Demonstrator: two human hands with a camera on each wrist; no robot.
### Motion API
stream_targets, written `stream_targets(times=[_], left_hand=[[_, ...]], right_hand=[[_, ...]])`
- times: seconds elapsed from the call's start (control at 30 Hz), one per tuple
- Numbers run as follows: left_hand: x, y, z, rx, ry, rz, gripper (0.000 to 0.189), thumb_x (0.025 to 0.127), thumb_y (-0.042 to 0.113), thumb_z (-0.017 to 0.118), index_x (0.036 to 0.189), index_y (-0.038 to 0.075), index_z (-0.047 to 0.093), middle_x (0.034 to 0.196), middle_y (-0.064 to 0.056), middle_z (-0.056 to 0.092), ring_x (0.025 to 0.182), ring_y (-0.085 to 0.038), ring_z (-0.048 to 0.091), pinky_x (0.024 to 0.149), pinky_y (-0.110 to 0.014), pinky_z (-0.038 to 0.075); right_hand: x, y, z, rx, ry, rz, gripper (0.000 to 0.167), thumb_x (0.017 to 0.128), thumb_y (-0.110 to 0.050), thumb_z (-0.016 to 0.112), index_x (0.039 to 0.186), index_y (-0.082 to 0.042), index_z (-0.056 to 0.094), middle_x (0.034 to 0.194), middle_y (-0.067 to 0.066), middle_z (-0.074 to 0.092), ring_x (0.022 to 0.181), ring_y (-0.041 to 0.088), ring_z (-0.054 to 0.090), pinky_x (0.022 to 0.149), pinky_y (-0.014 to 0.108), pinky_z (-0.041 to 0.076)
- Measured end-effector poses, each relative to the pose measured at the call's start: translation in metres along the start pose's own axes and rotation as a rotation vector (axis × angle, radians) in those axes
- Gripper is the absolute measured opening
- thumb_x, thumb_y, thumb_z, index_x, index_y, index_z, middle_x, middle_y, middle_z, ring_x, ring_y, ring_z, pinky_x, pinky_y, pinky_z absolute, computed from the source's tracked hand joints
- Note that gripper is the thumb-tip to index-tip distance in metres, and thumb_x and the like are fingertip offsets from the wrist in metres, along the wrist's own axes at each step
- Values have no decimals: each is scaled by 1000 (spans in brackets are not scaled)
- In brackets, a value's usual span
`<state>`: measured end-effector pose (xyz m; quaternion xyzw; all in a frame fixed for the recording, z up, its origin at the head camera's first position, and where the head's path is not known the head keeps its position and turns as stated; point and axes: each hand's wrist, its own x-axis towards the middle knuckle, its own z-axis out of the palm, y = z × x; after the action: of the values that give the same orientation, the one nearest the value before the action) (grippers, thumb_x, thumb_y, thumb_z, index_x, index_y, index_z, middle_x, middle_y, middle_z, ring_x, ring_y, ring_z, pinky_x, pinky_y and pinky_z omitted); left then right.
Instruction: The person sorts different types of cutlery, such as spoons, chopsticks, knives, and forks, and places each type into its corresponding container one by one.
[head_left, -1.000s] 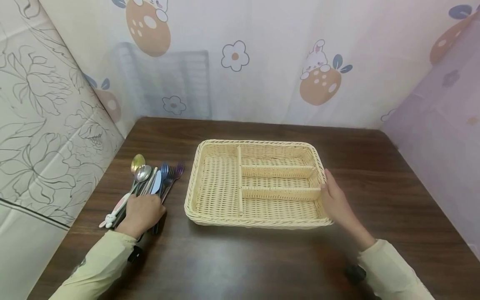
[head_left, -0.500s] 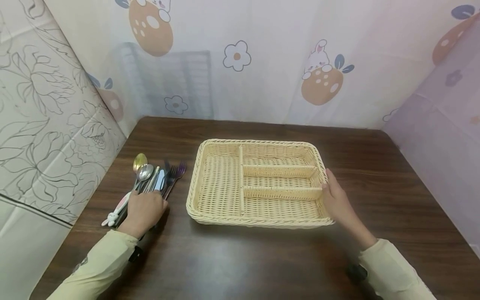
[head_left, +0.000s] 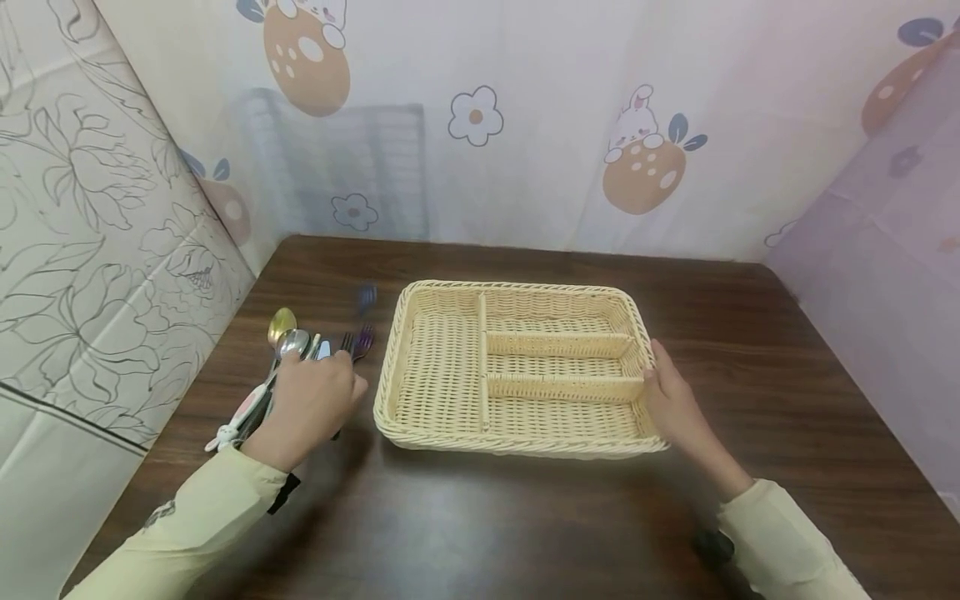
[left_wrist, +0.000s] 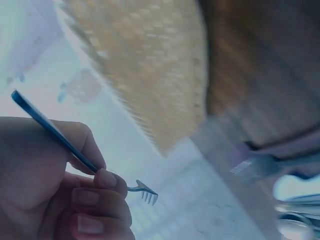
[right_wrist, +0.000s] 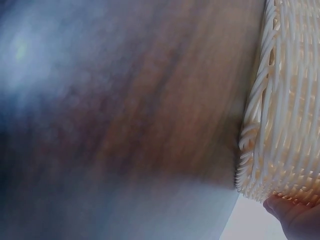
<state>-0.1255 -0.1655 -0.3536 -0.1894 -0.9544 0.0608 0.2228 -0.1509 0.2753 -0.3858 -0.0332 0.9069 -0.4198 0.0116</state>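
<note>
A blue fork [left_wrist: 85, 160] is pinched between the thumb and fingers of my left hand [head_left: 311, 408]. Its blurred tines [head_left: 367, 297] rise past the hand in the head view. Just below that hand lies a pile of cutlery: a gold spoon [head_left: 282, 323], a silver spoon [head_left: 293, 342], a purple fork [head_left: 363, 342], a dark fork [head_left: 347, 342] and a knife [head_left: 323, 350], their handles partly hidden. At mid-table sits a cream woven basket [head_left: 517, 287] with dividers. My right hand [head_left: 675, 408] grips its right rim; the thumb [right_wrist: 282, 207] shows in the right wrist view.
The basket has one wide compartment on the left and three narrower ones on the right. A rabbit-ended white handle [head_left: 228, 429] sticks out of the pile. Patterned cloth [head_left: 525, 167] hangs behind the dark wooden table [head_left: 465, 517], and more cloth flanks it.
My left hand has lifted the blue fork out of the pile, moving up and slightly right. The right hand and the basket stay in place.
</note>
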Motion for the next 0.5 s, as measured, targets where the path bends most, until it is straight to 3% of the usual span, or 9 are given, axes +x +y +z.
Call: stream_targets(times=[0.23,0.4,0.5], left_hand=[[29,23,-12,27,-54,117,40,79,12,62,51,14,35,52,1,33,41,-17,36,52,-40,33],[43,39,-11,103,-205,197,39,86,16,62,52,16,42,54,2,36,45,-15,36,55,-38,34],[49,47,-8,125,-262,229,36,87,18,63,54,16,47,55,2,39,47,-13,37,57,-39,36]], right_hand=[[0,1,-1,-2,7,-3,54,104,-19,18,148,4,-3,152,30,1,139,46,3,109,57,5],[-1,1,-1,-18,18,-2,54,104,-19,20,149,5,-1,152,31,3,138,47,5,109,58,6],[-2,1,0,-25,22,-5,54,104,-19,21,149,5,1,152,31,4,138,47,6,109,57,6]])
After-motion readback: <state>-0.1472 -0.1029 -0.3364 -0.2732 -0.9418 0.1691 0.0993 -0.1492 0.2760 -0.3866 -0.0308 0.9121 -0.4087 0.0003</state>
